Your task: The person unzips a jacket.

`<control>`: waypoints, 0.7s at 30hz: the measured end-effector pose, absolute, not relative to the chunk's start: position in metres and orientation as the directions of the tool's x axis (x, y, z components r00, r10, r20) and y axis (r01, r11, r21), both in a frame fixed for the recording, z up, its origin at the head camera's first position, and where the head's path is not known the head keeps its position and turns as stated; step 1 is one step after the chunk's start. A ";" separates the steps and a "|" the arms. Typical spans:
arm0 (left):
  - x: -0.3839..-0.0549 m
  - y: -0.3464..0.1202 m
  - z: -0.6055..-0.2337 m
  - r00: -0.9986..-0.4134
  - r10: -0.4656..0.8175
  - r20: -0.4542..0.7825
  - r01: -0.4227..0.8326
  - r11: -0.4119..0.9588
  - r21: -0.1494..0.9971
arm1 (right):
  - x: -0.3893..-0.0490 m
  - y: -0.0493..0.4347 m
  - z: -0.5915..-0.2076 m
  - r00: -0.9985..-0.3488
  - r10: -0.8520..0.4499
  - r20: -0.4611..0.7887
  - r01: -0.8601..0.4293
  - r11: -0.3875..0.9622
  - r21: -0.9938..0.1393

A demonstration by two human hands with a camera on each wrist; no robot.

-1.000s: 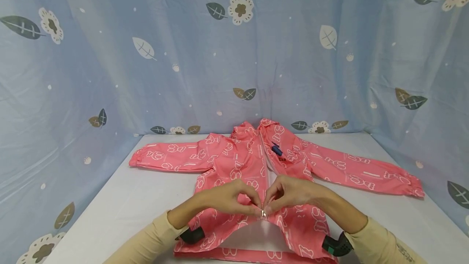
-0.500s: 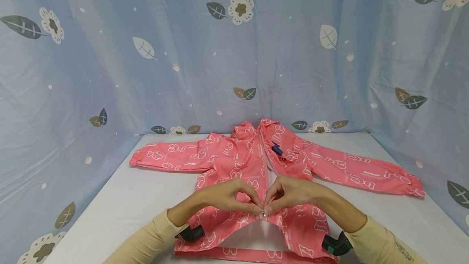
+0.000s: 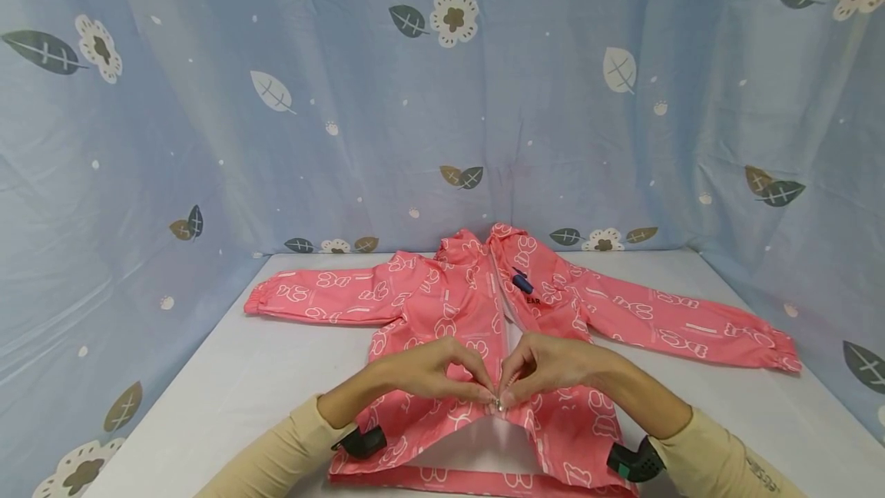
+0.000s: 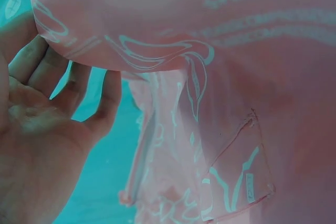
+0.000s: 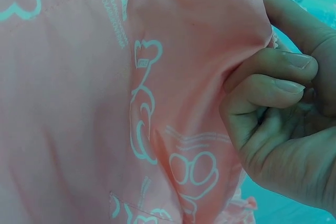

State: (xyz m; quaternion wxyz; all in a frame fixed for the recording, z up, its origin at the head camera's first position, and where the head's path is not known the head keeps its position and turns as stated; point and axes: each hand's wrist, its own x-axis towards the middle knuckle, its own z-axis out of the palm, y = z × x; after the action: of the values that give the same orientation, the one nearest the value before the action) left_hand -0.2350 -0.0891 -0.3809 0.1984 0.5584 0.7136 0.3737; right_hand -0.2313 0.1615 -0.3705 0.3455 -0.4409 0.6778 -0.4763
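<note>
A pink child's jacket (image 3: 442, 321) with white bunny outlines lies front up, its front partly open and its lower edge raised toward me. At the bottom of the front opening, a small metal zipper piece (image 3: 498, 405) shows between my fingertips. My left hand (image 3: 439, 371) pinches the zipper end on the left front edge, thumb and forefinger together. From the other side, my right hand (image 3: 549, 363) pinches the right edge, fingertips nearly meeting the left ones. In the right wrist view, two fingers (image 5: 268, 80) curl against the pink cloth. Cloth hides the left fingertips in the left wrist view.
The jacket lies on a white table (image 3: 304, 363), both sleeves (image 3: 691, 329) spread sideways. Its back hem (image 3: 477, 479) lies flat near the front. A blue curtain (image 3: 442, 98) with leaves and flowers encloses the back and sides. Dark wrist devices (image 3: 362, 443) sit beneath both wrists.
The small metal zipper piece has shifted and turned slightly between the fingertips. Both hands keep nearly the same place, and the jacket lies as before.
</note>
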 end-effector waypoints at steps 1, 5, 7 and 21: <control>-0.235 -0.089 -0.381 -0.298 0.946 0.132 0.648 0.099 0.755 | -0.231 0.161 -0.370 -0.374 -0.926 -0.047 -0.276 0.159 -0.948; -0.238 -0.092 -0.381 -0.346 0.926 0.154 0.641 0.114 0.759 | -0.228 0.160 -0.371 -0.366 -0.927 -0.077 -0.316 0.202 -0.927; -0.240 -0.096 -0.378 -0.383 0.908 0.171 0.630 0.121 0.767 | -0.225 0.159 -0.371 -0.359 -0.929 -0.093 -0.343 0.224 -0.912; -0.238 -0.109 -0.367 -0.321 0.947 0.005 0.695 0.232 0.680 | -0.225 0.178 -0.370 -0.354 -0.894 -0.275 -0.423 0.415 -0.805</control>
State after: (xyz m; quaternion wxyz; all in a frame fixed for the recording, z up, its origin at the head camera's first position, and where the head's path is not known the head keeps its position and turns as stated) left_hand -0.2379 -0.1092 -0.3668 0.2111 0.5430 0.7560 0.2983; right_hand -0.2250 0.1782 -0.3699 0.3659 -0.4350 0.7573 -0.3216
